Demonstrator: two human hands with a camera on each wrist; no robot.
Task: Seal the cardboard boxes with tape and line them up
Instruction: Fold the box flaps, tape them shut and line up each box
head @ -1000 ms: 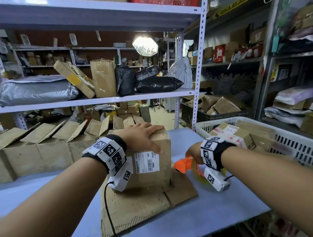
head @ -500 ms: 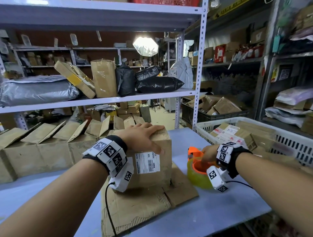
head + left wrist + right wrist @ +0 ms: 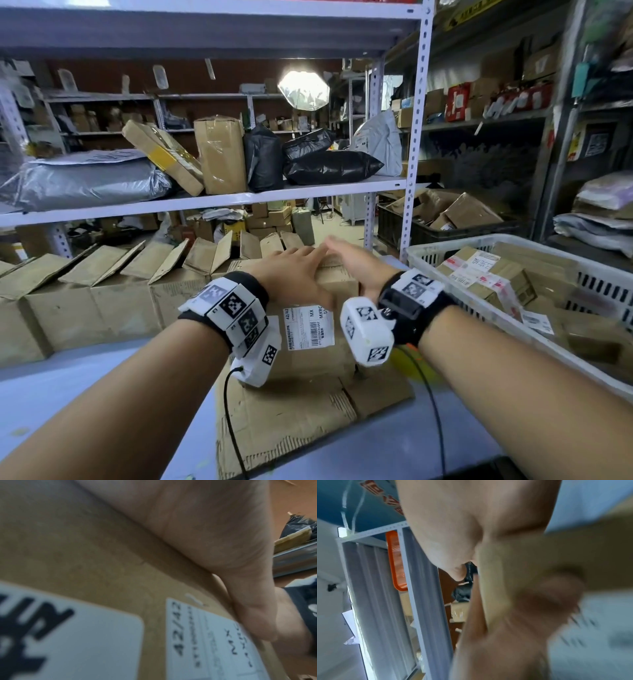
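Observation:
A brown cardboard box [image 3: 337, 286] with a white barcode label [image 3: 308, 327] stands on a flattened sheet of cardboard [image 3: 291, 418]. My left hand [image 3: 291, 274] lies flat on the box's closed top. In the left wrist view its thumb [image 3: 248, 601] hangs over the front face of the box [image 3: 85, 540]. My right hand [image 3: 356, 265] rests with straight fingers on the top's right side, beside the left hand. The right wrist view is blurred: palm [image 3: 453, 520] against a cardboard edge [image 3: 539, 554]. The orange tape roll [image 3: 410, 347] is almost hidden behind my right wrist.
A row of open-flapped boxes [image 3: 102, 291] lines the table's back left. A white plastic basket [image 3: 582, 291] of parcels sits at the right. A shelf post [image 3: 411, 205] rises behind the box. Grey table surface [image 3: 68, 377] shows at the near left.
My right hand has let go of the tape roll and moved left and up onto the box top. The left hand has stayed pressed on the box.

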